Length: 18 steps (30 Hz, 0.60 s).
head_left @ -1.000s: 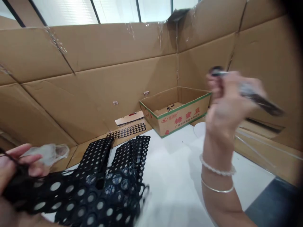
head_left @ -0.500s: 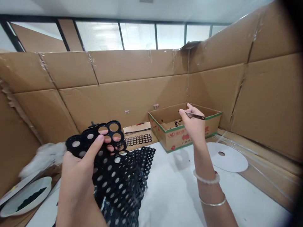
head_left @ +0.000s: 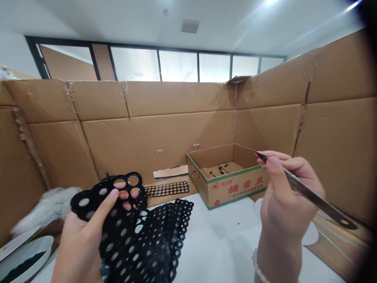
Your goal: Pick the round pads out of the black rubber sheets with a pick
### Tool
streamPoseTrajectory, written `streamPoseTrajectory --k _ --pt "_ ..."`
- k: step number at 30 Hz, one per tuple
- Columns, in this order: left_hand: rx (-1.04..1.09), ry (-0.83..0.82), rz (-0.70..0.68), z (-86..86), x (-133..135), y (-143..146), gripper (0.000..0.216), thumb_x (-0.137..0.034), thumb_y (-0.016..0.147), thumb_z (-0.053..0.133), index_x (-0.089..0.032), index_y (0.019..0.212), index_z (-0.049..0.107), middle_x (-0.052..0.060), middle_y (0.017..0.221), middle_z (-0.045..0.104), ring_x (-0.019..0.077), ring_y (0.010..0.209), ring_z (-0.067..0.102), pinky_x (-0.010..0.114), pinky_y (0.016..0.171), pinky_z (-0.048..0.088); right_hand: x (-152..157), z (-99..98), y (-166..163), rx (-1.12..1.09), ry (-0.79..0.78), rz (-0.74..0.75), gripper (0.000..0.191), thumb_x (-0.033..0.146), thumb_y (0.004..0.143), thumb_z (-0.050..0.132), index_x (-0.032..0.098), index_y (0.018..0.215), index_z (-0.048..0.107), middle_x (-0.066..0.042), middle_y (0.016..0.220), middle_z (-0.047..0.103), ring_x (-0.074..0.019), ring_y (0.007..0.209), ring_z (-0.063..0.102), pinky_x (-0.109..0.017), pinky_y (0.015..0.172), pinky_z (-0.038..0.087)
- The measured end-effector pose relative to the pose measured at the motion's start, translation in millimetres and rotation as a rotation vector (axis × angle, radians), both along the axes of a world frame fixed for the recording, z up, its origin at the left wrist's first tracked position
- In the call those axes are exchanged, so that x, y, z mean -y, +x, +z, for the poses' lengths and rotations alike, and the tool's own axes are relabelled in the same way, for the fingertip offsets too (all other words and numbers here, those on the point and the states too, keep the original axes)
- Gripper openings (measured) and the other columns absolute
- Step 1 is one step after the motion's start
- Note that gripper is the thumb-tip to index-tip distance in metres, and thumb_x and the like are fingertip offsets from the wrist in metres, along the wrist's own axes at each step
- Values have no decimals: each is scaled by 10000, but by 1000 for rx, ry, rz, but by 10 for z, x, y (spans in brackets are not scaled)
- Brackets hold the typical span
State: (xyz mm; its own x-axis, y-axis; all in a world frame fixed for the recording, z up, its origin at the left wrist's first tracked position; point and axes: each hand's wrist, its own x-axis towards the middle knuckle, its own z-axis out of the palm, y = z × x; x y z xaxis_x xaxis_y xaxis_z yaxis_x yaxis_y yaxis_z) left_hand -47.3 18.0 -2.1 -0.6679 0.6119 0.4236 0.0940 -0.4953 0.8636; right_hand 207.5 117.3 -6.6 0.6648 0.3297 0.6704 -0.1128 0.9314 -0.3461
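Observation:
My left hand (head_left: 85,232) pinches the upper edge of a black sheet with rows of round holes (head_left: 138,243). The sheet drapes down over the white table, and my fingertips show through its larger holes. My right hand (head_left: 282,204) is closed around dark, slim tweezers (head_left: 312,196), raised at the right of the cardboard box (head_left: 232,192). Their pointed tip aims up and left, and nothing shows at it. Inside the box, several small black rings (head_left: 220,169) lie on cardboard.
A black strip with round holes (head_left: 169,189) lies on cardboard behind the sheet. At the left are a white dish (head_left: 41,257) with dark contents and a clear plastic bag (head_left: 44,210). Cardboard walls (head_left: 176,129) surround the white table (head_left: 215,239). A white disc (head_left: 310,234) is partly behind my right wrist.
My right hand has drawn back from over the box, toward me and to the right, still holding the tweezers. My left hand keeps hold of the black sheet. The view has tilted up.

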Motion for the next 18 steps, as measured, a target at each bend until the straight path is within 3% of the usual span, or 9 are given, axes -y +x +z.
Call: streamPoseTrajectory --k 2,5,8,11,13,15,18 --pt "53 -45 -79 43 24 89 174 -232 707 822 -206 859 740 -33 752 766 152 683 705 178 609 577 -6 0 4 -32 -31 -40 211 187 765 774 185 681 581 -6 765 646 -123 704 594 -260 626 441" --pt "141 -63 -152 88 30 241 209 -208 679 815 -199 845 690 -14 737 766 171 671 705 203 613 579 2 -9 -17 101 -140 -39 172 216 777 770 192 735 605 30 663 583 -91 555 513 -225 484 389" --pt "219 -70 -201 73 -8 359 189 -241 680 765 -217 823 644 -7 699 750 170 598 674 231 585 566 15 -24 -60 274 -248 103 174 258 794 762 216 811 594 77 536 521 -76 415 441 -199 370 335" --pt "112 -112 -340 8 -66 418 127 -260 724 717 -228 826 649 2 717 746 165 587 658 240 591 546 61 -25 -134 344 -257 254 227 276 798 769 228 769 549 84 509 547 -66 369 466 -172 334 341" --pt "76 -150 -428 -34 -115 433 107 -281 756 715 -228 835 667 20 741 751 181 616 672 263 615 551 100 -18 -207 415 -224 375 235 286 793 783 223 750 560 53 577 643 -85 447 594 -168 404 451" --pt "49 -176 -503 -57 -185 431 130 -288 757 750 -220 857 701 37 774 760 192 666 694 274 652 563 120 -17 -290 485 -180 495 167 320 838 745 226 822 608 13 722 739 -129 643 719 -206 572 570" --pt "-9 -96 -594 -64 -341 393 156 -287 721 824 -195 817 741 41 772 755 161 714 702 221 705 561 72 -39 -407 492 -152 547 192 397 992 520 248 1038 631 -20 892 785 -155 856 755 -276 765 608"
